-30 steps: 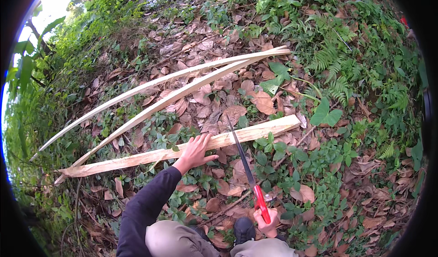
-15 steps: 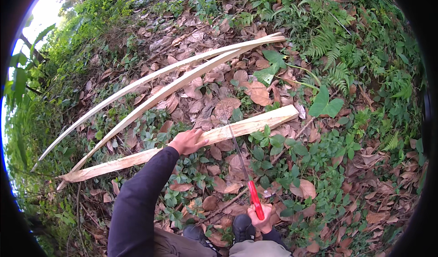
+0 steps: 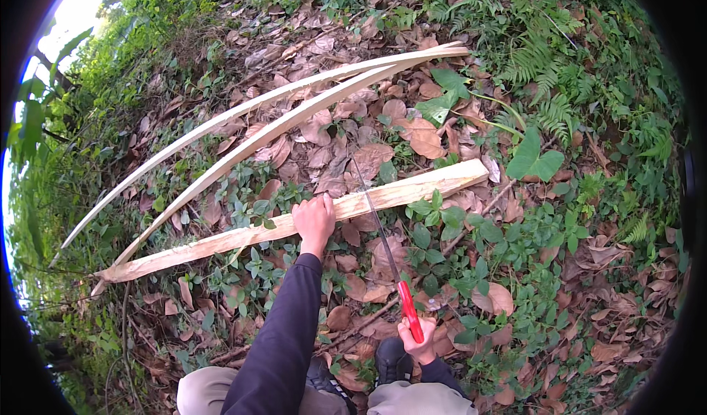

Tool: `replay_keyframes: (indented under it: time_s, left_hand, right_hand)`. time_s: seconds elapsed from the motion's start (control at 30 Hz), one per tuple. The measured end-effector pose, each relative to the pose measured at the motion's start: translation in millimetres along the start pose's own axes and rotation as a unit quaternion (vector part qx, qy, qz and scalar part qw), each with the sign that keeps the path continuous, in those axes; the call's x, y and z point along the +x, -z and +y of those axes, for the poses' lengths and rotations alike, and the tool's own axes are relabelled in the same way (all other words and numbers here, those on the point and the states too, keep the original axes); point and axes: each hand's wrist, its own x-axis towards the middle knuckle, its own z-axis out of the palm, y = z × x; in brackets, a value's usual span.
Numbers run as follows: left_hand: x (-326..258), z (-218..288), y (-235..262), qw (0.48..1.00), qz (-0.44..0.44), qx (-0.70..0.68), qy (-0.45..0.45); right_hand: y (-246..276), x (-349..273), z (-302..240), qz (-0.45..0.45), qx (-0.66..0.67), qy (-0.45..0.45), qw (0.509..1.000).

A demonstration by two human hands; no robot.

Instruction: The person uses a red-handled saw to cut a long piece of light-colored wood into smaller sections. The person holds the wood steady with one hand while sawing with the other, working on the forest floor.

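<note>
Wood plank (image 3: 294, 231) lies on the leaf litter, long axis lower-left to upper-right; left hand (image 3: 314, 221) clamped on it near mid-length. Right hand (image 3: 418, 339) fisted on the saw (image 3: 390, 257)'s red handle, nearer the body, blade crossing the plank just right of the left grip

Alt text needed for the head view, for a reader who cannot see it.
Seen from above, a person's left hand grips a pale split plank lying on leaf-covered ground, while the right hand holds a red-handled saw with its blade across the plank. Two long curved strips lie beyond, among ferns and weeds.
</note>
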Motion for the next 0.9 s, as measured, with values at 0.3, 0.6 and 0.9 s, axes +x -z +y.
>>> replay_keyframes:
  time_s: [0.3, 0.6, 0.9]
  left_hand:
    - [-3.5, 2.8, 1.3, 0.999, -0.032, 0.015, 0.014]
    - [-3.6, 1.8, -0.6, 0.997, -0.068, 0.025, 0.038]
    - [-3.3, -0.2, 0.7, 0.995, -0.089, 0.032, 0.039]
  right_hand:
    - [-9.4, 3.2, -0.3, 0.012, -0.028, 0.024, 0.999]
    - [-5.2, -12.6, 6.9, -0.007, 0.005, 0.030, 1.000]
    - [-9.8, -11.5, 11.0, -0.030, 0.016, 0.001, 0.999]
